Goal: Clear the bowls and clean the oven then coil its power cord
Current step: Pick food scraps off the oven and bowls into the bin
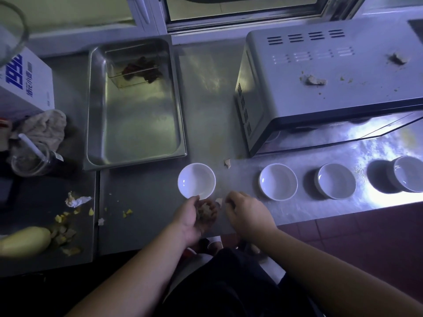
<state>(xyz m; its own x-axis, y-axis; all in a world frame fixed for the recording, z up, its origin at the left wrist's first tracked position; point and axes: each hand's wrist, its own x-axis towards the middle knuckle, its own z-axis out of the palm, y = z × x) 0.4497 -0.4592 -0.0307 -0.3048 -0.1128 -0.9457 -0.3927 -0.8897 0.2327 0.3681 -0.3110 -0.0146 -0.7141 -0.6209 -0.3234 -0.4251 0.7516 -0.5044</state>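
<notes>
1. Cupped left hand (194, 216) holds crumbly food scraps (206, 210) at the steel counter's (229, 133) front edge; right hand (247, 213) pinches a crumb.
2. Four small white ceramic bowls (196, 180) line that edge; they are probably light, slippery and fragile, best held by the rim.

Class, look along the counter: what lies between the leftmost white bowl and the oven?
In the head view, one small pale food scrap lies on the steel counter between the leftmost bowl and the oven; otherwise that stretch is bare.
</notes>
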